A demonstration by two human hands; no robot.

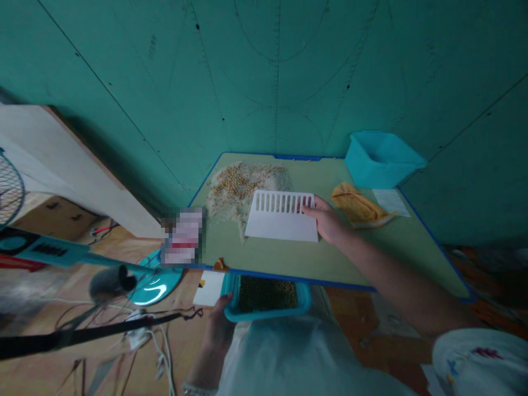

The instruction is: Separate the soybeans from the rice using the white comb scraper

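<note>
My right hand (329, 221) grips the right edge of a white slotted plastic board (282, 225), thumb on its face near the row of slots. The board is over the middle of the table, just right of a spread pile of pale grains and yellow beans (239, 182). Below the table's front edge, my left hand (221, 323) is closed around the left end of a teal tub (268, 315). Dark green and some yellow beans (268, 294) lie inside that tub. Part of the left fingers is hidden under it.
On the green table (342, 264), an orange cloth (361, 206) lies right of the board. A turquoise bin (381, 159) stands at the back right corner. A blurred-out packet (184, 236) is at the left edge. Fan parts, a turquoise base (157, 283) and cables are at the left.
</note>
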